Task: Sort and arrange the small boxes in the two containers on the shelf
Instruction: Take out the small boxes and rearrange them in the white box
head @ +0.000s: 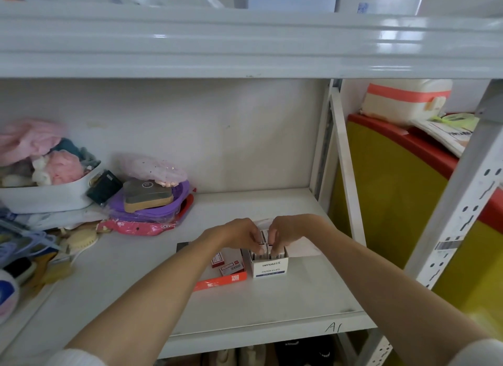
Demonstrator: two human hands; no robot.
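Both hands work over the white carton marked "paper clips", which stands on the shelf touching the low red tray to its left. The left hand and right hand each pinch the top of a small box standing upright among others in the carton. Loose red-and-white boxes lie flat in the tray. The boxes are probably light, stiff card, easily crushed at the corners; hold them by the two narrow side faces, near the top edge, and slide straight down.
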